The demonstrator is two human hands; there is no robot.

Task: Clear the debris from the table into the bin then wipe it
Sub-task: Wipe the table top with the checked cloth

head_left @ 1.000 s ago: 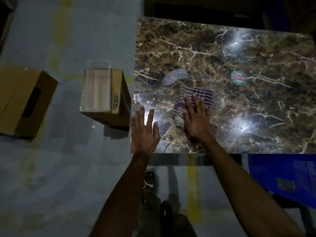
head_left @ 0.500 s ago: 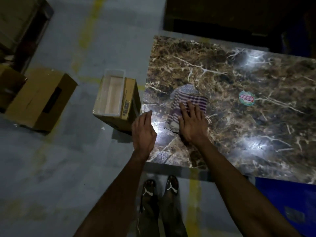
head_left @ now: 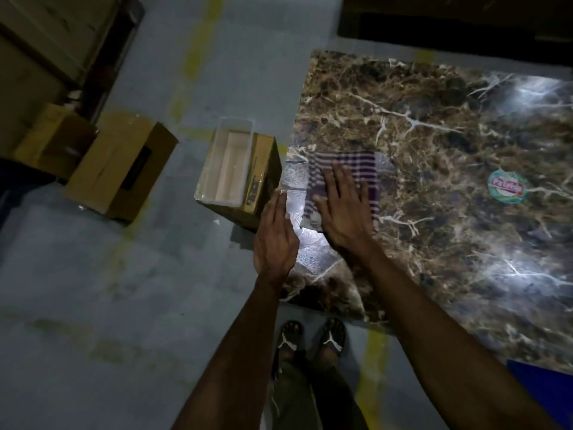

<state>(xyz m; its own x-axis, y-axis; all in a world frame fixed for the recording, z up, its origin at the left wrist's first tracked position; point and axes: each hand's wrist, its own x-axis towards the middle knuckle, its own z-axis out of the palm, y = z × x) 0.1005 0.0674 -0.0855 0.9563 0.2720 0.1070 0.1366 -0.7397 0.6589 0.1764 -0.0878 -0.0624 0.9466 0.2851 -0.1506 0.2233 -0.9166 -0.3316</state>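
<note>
A brown marble-patterned table [head_left: 434, 135] fills the right of the head view. On it near the left edge lies a purple-and-white striped cloth [head_left: 356, 169]. My right hand [head_left: 344, 209] presses flat on the cloth with straight, spread fingers. At the table's left edge my left hand [head_left: 274, 234] is held flat, fingers straight and together. A clear plastic bin [head_left: 229, 162] stands on a cardboard box just left of the table. A wet streak shines on the table beside the cloth.
A round green-and-red sticker [head_left: 507, 186] sits on the table to the right. Cardboard boxes [head_left: 121, 169] stand on the grey floor at left. My sandalled feet [head_left: 313, 336] are below the table's near edge. A blue object [head_left: 539, 386] lies at lower right.
My right hand has slid the cloth left toward the table's edge and the bin. My left hand has moved out to the edge with its fingers closed together. The view has shifted.
</note>
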